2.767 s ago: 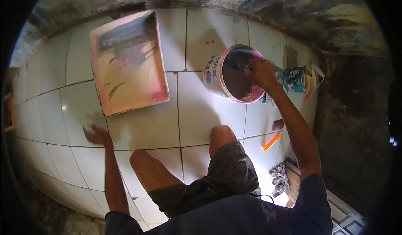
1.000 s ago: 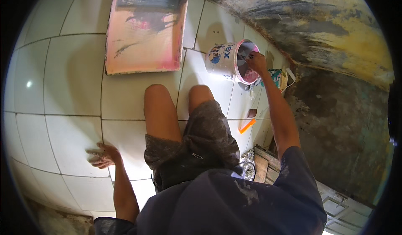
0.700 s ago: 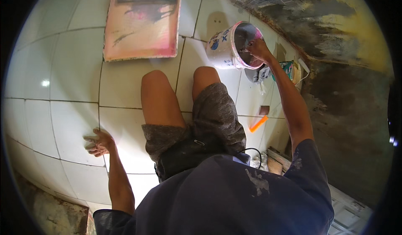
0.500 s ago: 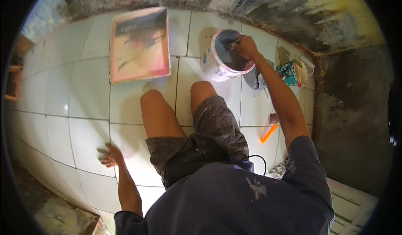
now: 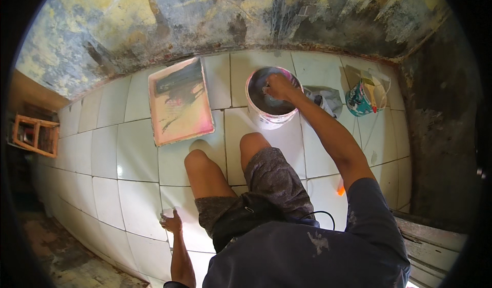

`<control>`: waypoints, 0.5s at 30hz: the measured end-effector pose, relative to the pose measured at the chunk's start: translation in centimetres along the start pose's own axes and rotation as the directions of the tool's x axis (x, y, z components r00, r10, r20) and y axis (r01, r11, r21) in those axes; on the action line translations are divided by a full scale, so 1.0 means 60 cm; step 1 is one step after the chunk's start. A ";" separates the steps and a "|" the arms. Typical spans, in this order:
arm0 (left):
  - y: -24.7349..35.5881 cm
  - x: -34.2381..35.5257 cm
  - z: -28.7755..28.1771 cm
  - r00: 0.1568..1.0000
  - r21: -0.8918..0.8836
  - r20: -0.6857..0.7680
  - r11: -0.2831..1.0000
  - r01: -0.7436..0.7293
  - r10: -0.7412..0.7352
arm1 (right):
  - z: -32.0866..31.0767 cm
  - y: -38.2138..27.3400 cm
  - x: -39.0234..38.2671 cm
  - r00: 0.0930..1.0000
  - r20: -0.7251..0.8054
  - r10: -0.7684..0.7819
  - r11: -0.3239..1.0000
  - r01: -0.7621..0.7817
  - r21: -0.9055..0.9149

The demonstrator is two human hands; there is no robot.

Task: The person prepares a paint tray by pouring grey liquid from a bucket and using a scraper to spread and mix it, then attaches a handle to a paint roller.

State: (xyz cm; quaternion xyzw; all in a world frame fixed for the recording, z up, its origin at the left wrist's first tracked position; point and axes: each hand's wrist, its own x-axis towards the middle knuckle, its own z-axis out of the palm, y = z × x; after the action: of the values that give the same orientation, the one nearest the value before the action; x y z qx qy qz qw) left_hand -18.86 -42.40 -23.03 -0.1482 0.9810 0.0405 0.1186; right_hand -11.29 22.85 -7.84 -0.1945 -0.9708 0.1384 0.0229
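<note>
My right hand (image 5: 280, 89) reaches into a white bucket (image 5: 270, 121) holding dark grey paint (image 5: 260, 102). Its fingers are closed at the paint's surface, and whatever they grip is hidden or too small to name. My left hand (image 5: 172, 223) is low on the left above the tiled floor, thumb and fingers apart; I see nothing clearly held in it. Left of the bucket lies a paint tray (image 5: 184, 114), pinkish and cream, smeared with dark grey at its far end.
Right of the bucket are a crumpled grey cloth or bag (image 5: 328, 99) and a teal pail (image 5: 359, 102) with a brush (image 5: 370, 89) in it. An orange handle (image 5: 341, 189) shows beside my right arm. A patchy wall (image 5: 241, 16) bounds the far side; a wooden frame (image 5: 37, 135) stands left.
The view has tilted up, showing more wall. My right hand has moved from the bucket's right side toward its middle. My left hand's thumb now points upward.
</note>
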 end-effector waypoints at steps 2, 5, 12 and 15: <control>0.006 0.011 0.001 0.997 0.014 -0.078 1.000 -0.016 0.017 | -0.003 -0.004 0.016 0.998 -0.060 0.028 1.000 -0.028 -0.007; 0.002 -0.005 0.022 0.983 0.010 -0.177 0.999 -0.049 0.050 | -0.012 0.013 0.009 0.997 -0.043 0.065 0.995 -0.069 -0.076; 0.040 -0.134 0.027 0.962 0.009 -0.274 1.000 0.004 -0.001 | -0.039 -0.028 -0.046 0.954 0.255 0.159 0.986 -0.142 -0.082; 0.035 -0.137 0.023 0.970 -0.038 -0.243 0.999 0.008 -0.017 | -0.016 -0.032 -0.033 0.986 0.126 0.109 0.994 -0.111 0.008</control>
State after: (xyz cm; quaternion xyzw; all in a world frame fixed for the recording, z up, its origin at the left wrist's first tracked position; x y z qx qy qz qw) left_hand -11.58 -37.92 -22.24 -0.1605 0.9862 0.0390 -0.0050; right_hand -10.09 20.63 -6.38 -0.2384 -0.9571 0.1585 -0.0444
